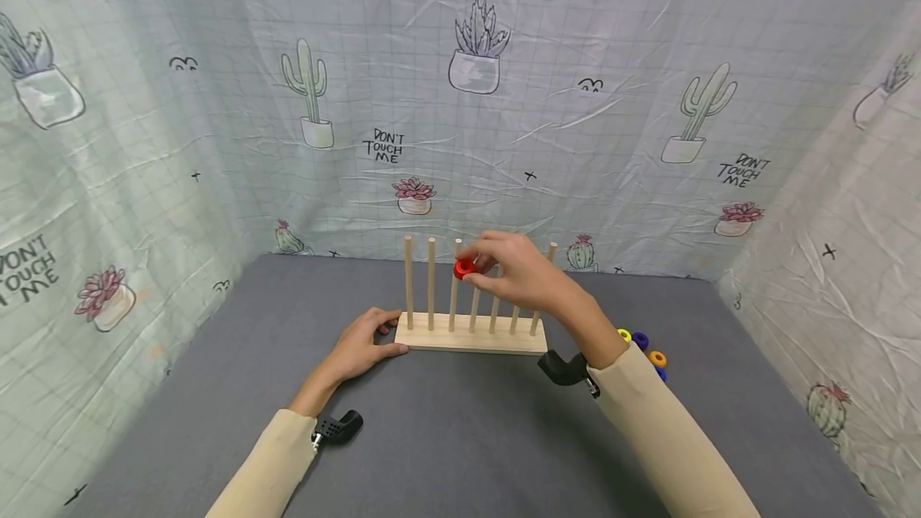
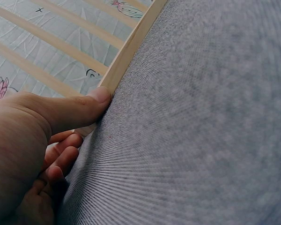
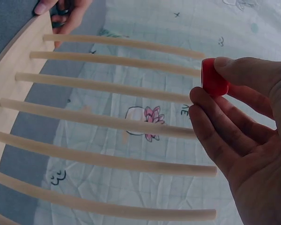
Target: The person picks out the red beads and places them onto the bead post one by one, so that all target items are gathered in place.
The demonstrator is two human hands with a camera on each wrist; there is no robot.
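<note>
A wooden peg stand (image 1: 471, 344) with several upright dowels stands on the grey table. My left hand (image 1: 364, 344) grips the left end of its base; in the left wrist view the thumb (image 2: 82, 110) presses the base's front edge while the other fingers curl behind. My right hand (image 1: 521, 274) pinches a small red ring (image 3: 214, 79) between thumb and fingers. The ring is held near the top of the third peg from the left (image 1: 453, 298). Whether it touches that peg I cannot tell. The right hand hides the upper parts of several pegs.
Several loose rings lie on the table to the right, partly behind the right forearm: a yellow ring (image 1: 623, 332), an orange ring (image 1: 658, 354) and blue ones (image 1: 640, 334). A printed cloth (image 1: 460, 126) hangs behind and at both sides of the table (image 1: 446, 438).
</note>
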